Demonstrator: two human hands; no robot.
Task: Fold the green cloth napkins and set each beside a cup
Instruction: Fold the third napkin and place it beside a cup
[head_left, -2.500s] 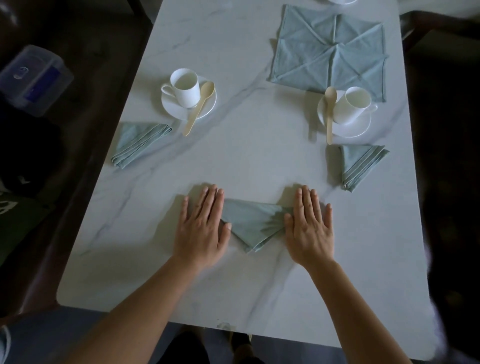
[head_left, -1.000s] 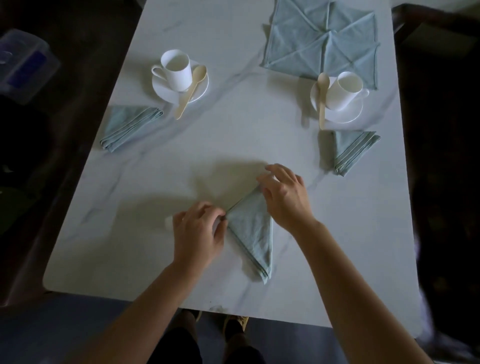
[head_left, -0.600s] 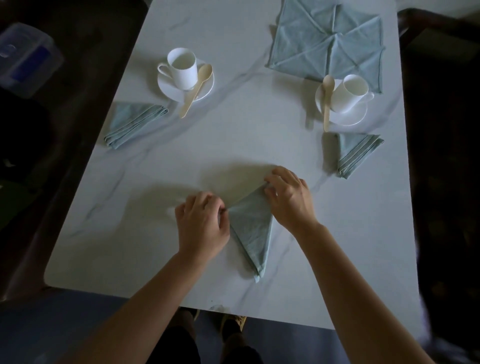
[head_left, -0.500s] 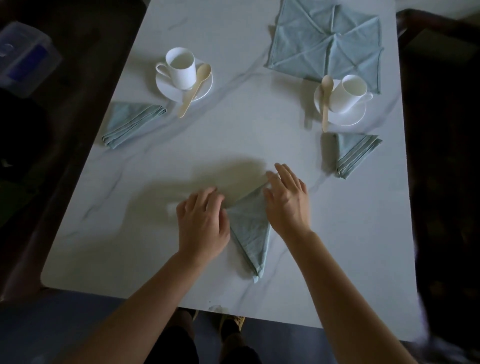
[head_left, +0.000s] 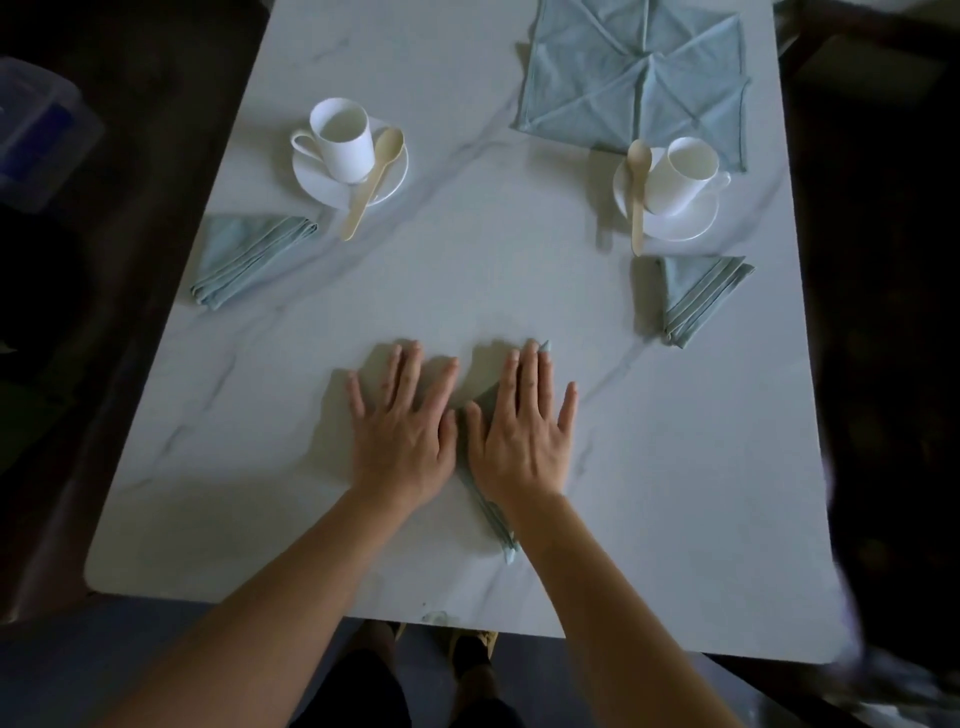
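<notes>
So both hands are flat on the worktop (head_left: 467, 270), fingers (head_left: 530, 374) straight and slightly spread, nothing gripped. The right hand (head_left: 522, 436) presses the folded green napkin (head_left: 496, 522) near the front edge; the left hand (head_left: 402, 431) lies just beside it, thumbs nearly touching.

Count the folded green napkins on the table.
3: a napkin beside the left cup, a napkin beside the right cup, a napkin pressed under the right hand. The flat pile at the far end is unfolded.
</notes>
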